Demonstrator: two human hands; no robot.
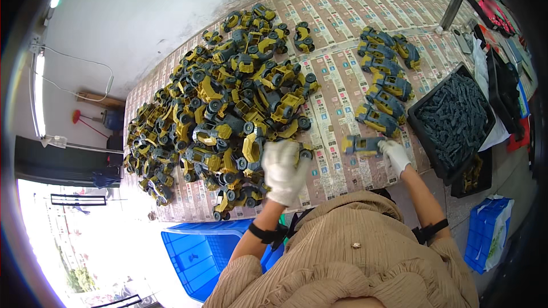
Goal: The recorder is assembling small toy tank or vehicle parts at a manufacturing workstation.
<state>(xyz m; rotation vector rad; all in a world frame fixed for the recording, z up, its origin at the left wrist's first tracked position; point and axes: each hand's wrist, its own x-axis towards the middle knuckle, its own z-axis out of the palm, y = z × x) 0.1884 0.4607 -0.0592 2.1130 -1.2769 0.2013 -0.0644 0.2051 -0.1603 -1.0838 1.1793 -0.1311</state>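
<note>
Both my hands wear white gloves. My right hand [395, 157] grips the end of a dark grey and yellow toy car [361, 145], which lies just nearer to me than a row of similar toy cars [383, 74]. My left hand [284, 172] is at the near right edge of a big heap of yellow and grey toy vehicles [228, 100]. Motion smears its fingers, so whether it holds one of them is hidden.
The patterned tabletop [334, 100] runs between heap and row. At right stands a black tray [451, 120] of dark grey parts, with a smaller black tray [475, 175] below it. A blue crate [191, 259] sits under the near left edge. A post [456, 0] rises at far right.
</note>
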